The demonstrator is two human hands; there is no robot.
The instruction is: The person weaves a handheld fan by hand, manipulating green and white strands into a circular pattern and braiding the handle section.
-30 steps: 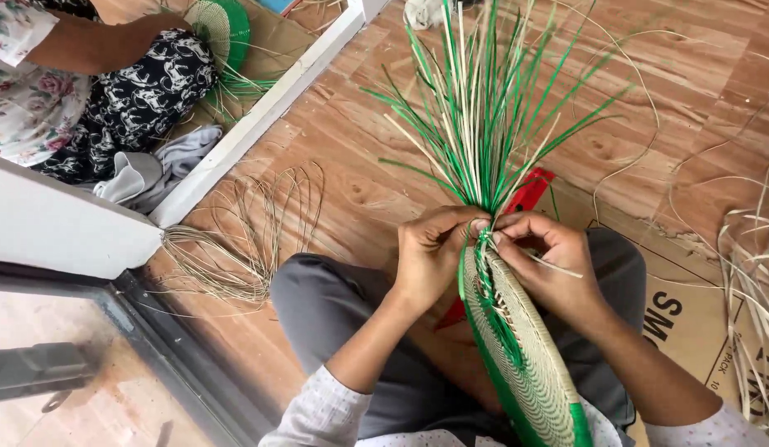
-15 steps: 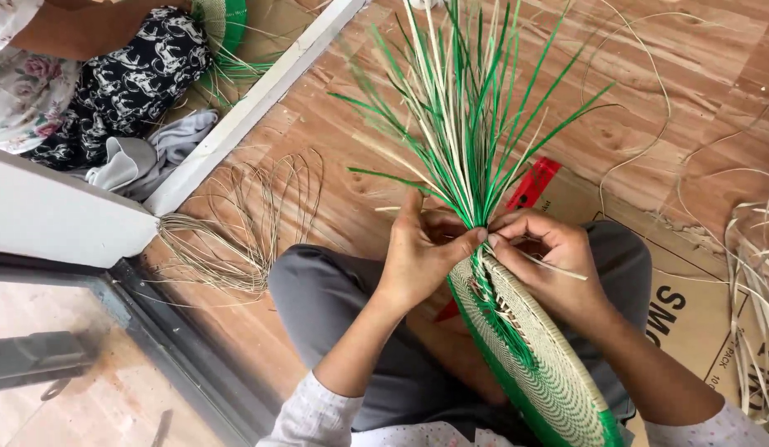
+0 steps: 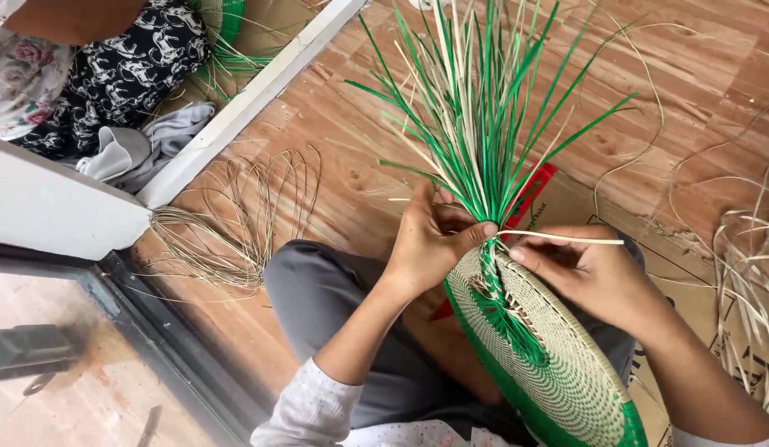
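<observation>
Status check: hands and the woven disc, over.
Left hand pinching the strand bundle at the woven disc rim. Right hand pulling one pale strand sideways. Nothing blocking.

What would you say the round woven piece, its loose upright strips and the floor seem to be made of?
Woven disc: flat plant-fibre or plastic strips, pale and green, shown by tight coiled rows; which one is unclear.
Upright strips: thin, stiff, slightly glossy; the green looks dyed or plastic.
Floor: wood-look planks with grain and knots, possibly laminate.
</observation>
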